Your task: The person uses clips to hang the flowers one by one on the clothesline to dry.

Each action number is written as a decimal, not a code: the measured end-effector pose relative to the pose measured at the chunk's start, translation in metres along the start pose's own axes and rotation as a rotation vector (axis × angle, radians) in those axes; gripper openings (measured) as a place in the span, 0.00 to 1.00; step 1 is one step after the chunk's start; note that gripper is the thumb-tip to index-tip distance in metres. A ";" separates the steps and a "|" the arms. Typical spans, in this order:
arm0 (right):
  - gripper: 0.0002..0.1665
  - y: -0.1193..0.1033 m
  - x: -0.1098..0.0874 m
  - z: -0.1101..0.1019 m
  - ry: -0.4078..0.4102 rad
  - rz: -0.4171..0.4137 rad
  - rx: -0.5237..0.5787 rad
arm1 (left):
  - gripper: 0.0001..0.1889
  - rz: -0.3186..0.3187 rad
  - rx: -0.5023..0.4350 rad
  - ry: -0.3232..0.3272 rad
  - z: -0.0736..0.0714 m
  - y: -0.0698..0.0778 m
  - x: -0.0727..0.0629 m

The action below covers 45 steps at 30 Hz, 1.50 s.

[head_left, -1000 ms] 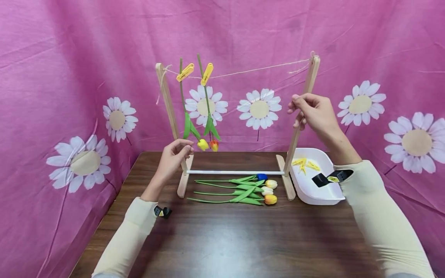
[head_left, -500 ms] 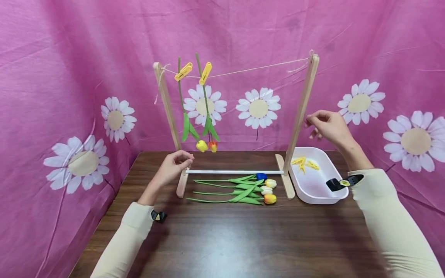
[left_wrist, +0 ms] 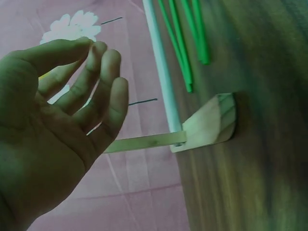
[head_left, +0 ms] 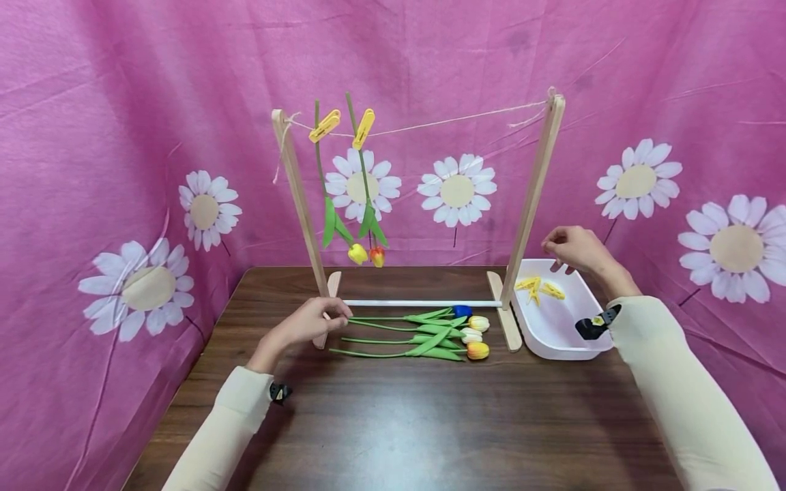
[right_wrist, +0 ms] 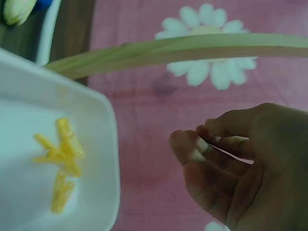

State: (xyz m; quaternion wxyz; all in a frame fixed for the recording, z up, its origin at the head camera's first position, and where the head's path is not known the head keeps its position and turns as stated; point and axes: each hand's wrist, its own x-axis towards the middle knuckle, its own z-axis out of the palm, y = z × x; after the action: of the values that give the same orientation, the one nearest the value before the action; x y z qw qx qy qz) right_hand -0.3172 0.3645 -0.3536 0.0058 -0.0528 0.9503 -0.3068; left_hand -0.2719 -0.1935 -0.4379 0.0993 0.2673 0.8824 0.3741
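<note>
My left hand (head_left: 314, 319) is at the left end of the stand, its fingertips near the stem ends of several artificial tulips (head_left: 424, 335) lying on the table. In the left wrist view the fingers are loosely bent, nothing between them, with green stems (left_wrist: 183, 53) beyond. My right hand (head_left: 574, 248), fingers relaxed and holding nothing, hovers over the back edge of a white plastic tub (head_left: 568, 320). Yellow clothespins (right_wrist: 62, 149) lie inside that tub. Two tulips, one yellow (head_left: 357, 254) and one red-orange (head_left: 377, 257), hang heads down from the string, each held by a yellow clothespin.
A wooden stand has a left post (head_left: 301, 198), a right post (head_left: 533, 198) and a white bottom rod (head_left: 424, 303). Twine (head_left: 454, 121) runs between the post tops. Behind the table (head_left: 393, 423) hangs a pink cloth (head_left: 417, 61) printed with daisies.
My left hand has moved down from beside the hanging yellow tulip to the stem ends on the table. My right hand has dropped from the right post to above the tub.
</note>
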 end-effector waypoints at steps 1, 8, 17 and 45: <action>0.19 0.003 0.002 0.002 -0.019 0.011 -0.017 | 0.06 -0.005 -0.004 -0.019 0.002 -0.001 0.000; 0.19 0.021 0.013 0.018 -0.106 0.072 -0.077 | 0.06 0.015 0.002 -0.111 0.015 -0.010 -0.002; 0.22 0.038 0.023 0.038 -0.184 0.151 -0.198 | 0.09 0.022 0.081 -0.182 0.028 -0.015 -0.002; 0.18 0.049 0.017 0.072 -0.457 0.292 -0.335 | 0.04 -0.004 0.112 -0.179 0.038 -0.024 -0.010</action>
State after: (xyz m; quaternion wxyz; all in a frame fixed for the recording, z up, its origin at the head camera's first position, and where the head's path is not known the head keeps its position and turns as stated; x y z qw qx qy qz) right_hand -0.3358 0.3604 -0.4404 0.2542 0.0162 0.9592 -0.1224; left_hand -0.2589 -0.1893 -0.4819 0.1636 0.3028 0.8901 0.2987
